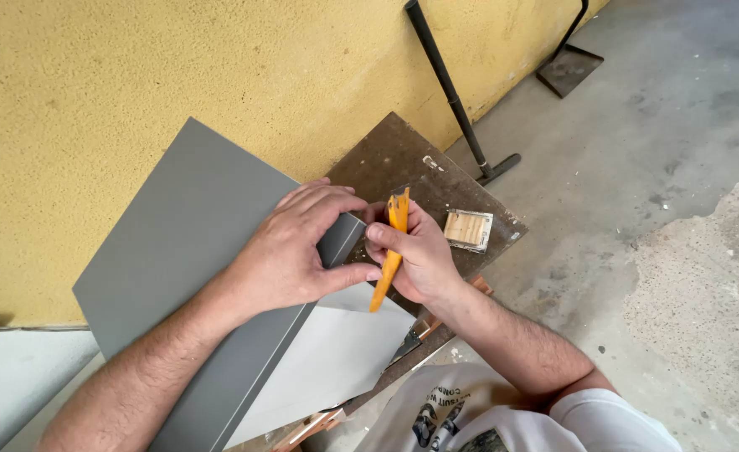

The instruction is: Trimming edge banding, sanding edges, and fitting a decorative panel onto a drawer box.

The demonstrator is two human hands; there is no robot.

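My left hand lies flat on the corner of a grey panel, with fingers spread over its edge and the thumb reaching toward my right hand. My right hand grips an orange utility knife, held upright with its tip at the panel's corner. A second, lighter grey sheet lies beneath the panel, nearer to me. Both sheets rest on a worn brown board that serves as a work surface.
A small wooden block sits on the brown board right of my hands. A black metal rod with a foot leans against the yellow wall. Another metal stand base is on the concrete floor.
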